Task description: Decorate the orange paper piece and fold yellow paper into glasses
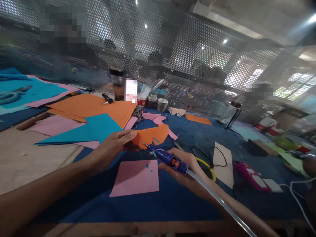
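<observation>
My left hand [117, 143] pinches the left end of an orange paper piece [144, 133], which carries several small blue bits near its lower edge. In my right hand [184, 161] is a blue glue gun [163, 154], its nozzle tip at the lower edge of the orange piece. Whether the tip touches it, I cannot tell. A long clear glue stick [219, 197] sticks out of the gun's back end. Below both hands lies a pink sheet [138, 181] with a few blue bits on it.
Orange sheets [81, 105], a folded blue sheet [98, 126] and scissors [14, 93] lie on the left. Cups [162, 104] and a dark-lidded jar [118, 85] stand before a perforated metal screen [172, 59]. A magenta device [251, 176] with a white cable lies right.
</observation>
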Demonstrator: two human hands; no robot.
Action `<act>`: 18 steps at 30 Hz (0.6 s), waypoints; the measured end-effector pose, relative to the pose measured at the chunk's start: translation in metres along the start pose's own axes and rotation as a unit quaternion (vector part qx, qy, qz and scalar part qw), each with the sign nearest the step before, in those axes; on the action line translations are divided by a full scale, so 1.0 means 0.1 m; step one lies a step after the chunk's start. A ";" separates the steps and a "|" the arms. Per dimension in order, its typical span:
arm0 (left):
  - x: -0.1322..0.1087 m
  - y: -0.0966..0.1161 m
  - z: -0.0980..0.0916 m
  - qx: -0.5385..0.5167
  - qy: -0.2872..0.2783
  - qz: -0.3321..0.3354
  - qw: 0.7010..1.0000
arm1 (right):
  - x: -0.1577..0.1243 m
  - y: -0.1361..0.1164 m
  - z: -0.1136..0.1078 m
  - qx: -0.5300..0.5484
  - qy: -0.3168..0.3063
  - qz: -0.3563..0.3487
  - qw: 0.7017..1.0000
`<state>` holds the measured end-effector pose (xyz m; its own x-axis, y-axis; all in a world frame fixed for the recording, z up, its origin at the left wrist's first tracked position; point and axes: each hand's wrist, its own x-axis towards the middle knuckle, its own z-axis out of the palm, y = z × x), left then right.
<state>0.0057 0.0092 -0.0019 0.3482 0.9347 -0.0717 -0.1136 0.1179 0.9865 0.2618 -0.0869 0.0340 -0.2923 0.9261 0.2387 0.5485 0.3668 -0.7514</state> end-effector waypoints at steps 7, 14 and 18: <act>-0.01 0.03 0.02 -0.003 0.043 0.001 0.999 | -0.01 0.01 0.01 -0.028 0.024 -0.004 0.999; 0.00 -0.01 -0.02 0.015 0.047 0.004 0.999 | -0.03 -0.07 -0.05 -0.037 -0.023 -0.038 0.998; -0.02 0.00 0.00 -0.010 0.050 -0.012 0.999 | -0.02 -0.01 -0.02 -0.053 -0.028 -0.073 0.995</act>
<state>0.0053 0.0071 -0.0019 0.2566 0.9601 -0.1110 -0.1254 0.1470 0.9812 0.2637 -0.0892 0.0349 -0.4163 0.8566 0.3048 0.5761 0.5078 -0.6405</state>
